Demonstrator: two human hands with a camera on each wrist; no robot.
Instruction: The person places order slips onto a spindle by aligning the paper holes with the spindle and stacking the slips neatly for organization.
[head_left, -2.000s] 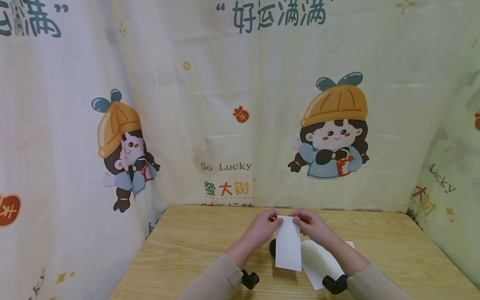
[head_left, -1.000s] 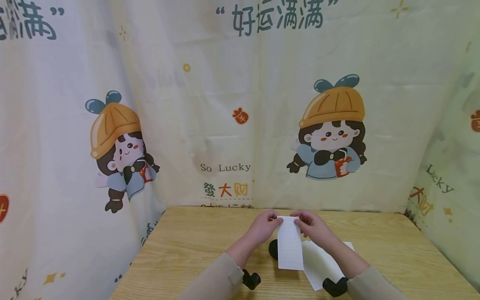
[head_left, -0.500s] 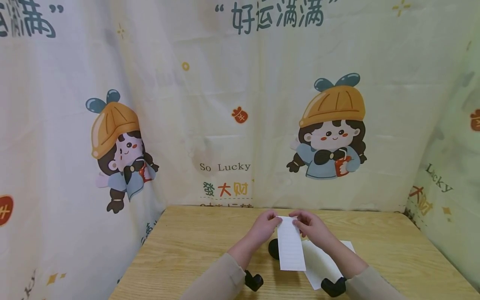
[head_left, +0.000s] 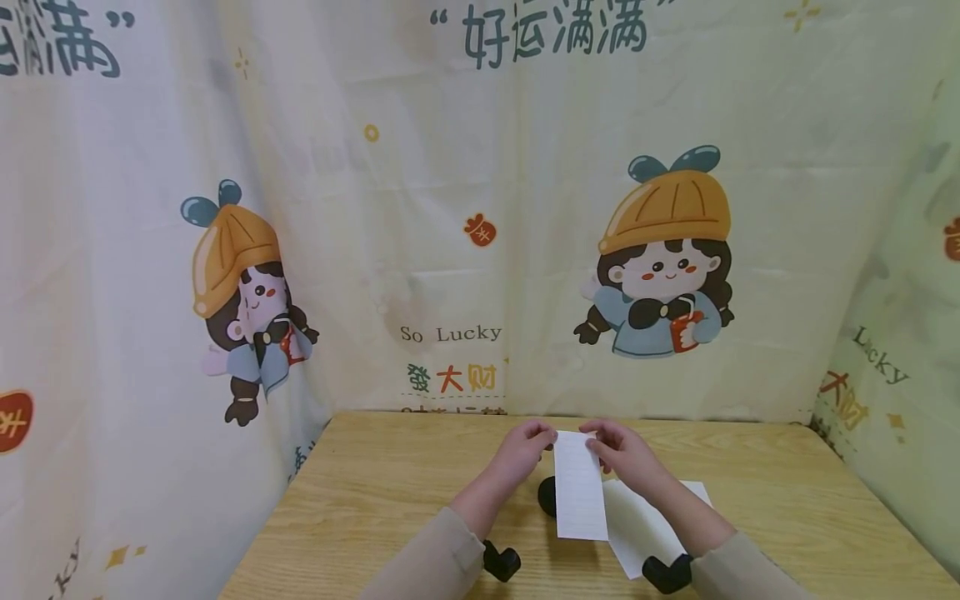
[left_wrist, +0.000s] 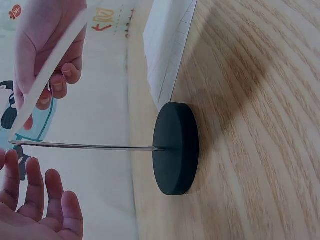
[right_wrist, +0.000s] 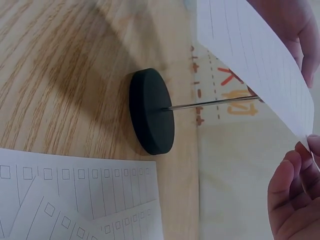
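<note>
My right hand (head_left: 626, 454) pinches the top right corner of a narrow lined paper slip (head_left: 580, 492), which hangs above the table. Beside the slip's top left corner is my left hand (head_left: 517, 454); in the left wrist view its fingers (left_wrist: 35, 187) are loosely extended, apart from the paper. A bill spike stands upright with a round black base (left_wrist: 175, 150) and a thin metal rod (left_wrist: 90, 147). The rod's tip reaches the slip's lower edge in the left wrist view. From the right wrist side, the slip hides that tip.
Several lined sheets with small checkboxes (right_wrist: 75, 190) lie overlapping on the wooden table (head_left: 390, 483), right of the spike and partly under my right forearm. Black wrist mounts (head_left: 502, 562) stick out at both cuffs. A printed curtain (head_left: 435, 250) hangs behind and at the sides.
My left thumb, earlier over the slip's top left corner, has drawn back to the left of it. The slip has shifted slightly; my right hand keeps its pinch.
</note>
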